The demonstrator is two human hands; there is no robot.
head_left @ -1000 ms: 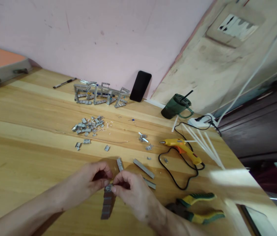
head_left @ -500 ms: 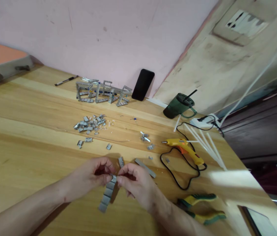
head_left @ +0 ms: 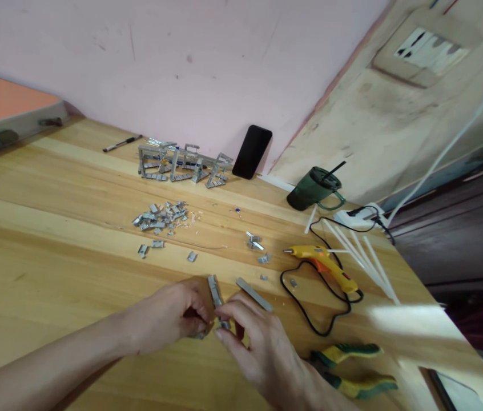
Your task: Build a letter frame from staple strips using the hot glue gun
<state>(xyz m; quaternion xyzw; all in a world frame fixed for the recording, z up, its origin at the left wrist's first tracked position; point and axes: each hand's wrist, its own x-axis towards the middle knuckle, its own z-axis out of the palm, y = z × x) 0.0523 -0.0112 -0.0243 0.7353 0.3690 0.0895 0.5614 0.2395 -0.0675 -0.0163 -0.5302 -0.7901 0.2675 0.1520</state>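
My left hand is closed, with a bit of a segmented grey metal strip showing under its fingertips; most of that strip is hidden. Just to the right, my right hand has its thumb and fingers around the near end of a second segmented metal strip, which lies on the table and points away from me. Beside the right fingers rests a flat grey metal bar. Farther off are a single metal clip and a heap of small bent metal pieces.
A yellow glue gun with its looping black cord lies to the right, near white glue sticks and green-yellow pliers. Metal frames, a phone and a green mug stand by the wall.
Both hands were pinching the end of one segmented strip. Now my right hand has moved to the other strip, while my left keeps the first, which is largely out of sight.
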